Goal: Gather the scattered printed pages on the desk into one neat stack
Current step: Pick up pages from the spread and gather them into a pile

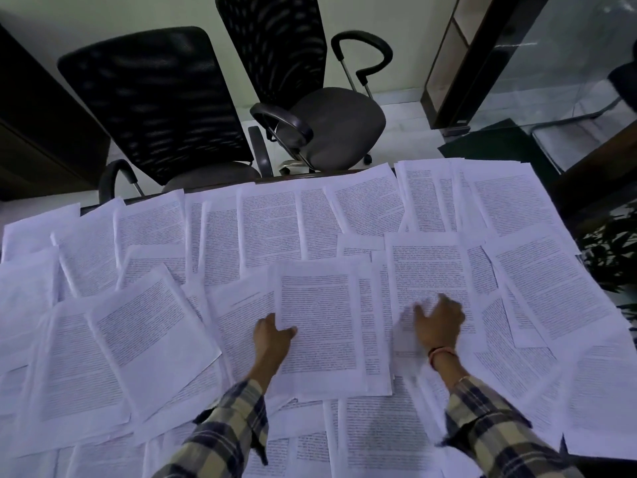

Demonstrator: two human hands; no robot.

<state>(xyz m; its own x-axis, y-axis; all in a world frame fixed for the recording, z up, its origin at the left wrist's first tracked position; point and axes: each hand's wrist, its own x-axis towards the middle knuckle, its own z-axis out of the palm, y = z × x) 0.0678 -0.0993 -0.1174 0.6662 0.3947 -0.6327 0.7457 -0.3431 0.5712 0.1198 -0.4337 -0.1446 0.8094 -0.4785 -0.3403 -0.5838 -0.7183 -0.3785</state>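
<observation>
Behind 2 office chairs (155, 108), printed pages (269, 232) blanket the tabletop, where the left hand (272, 336) pinches a small stack (320, 326) at 6 o'clock to anchor it while the right hand (439, 320), fingers spread, presses a page (427, 270) at 4 o'clock, seemingly for dragging.

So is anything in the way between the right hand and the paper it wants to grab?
Nothing visible is. The right hand is already down on a printed page, fingers spread. It looks blurred. The left hand grips the edge of the middle page. Only more pages lie around them.
</observation>
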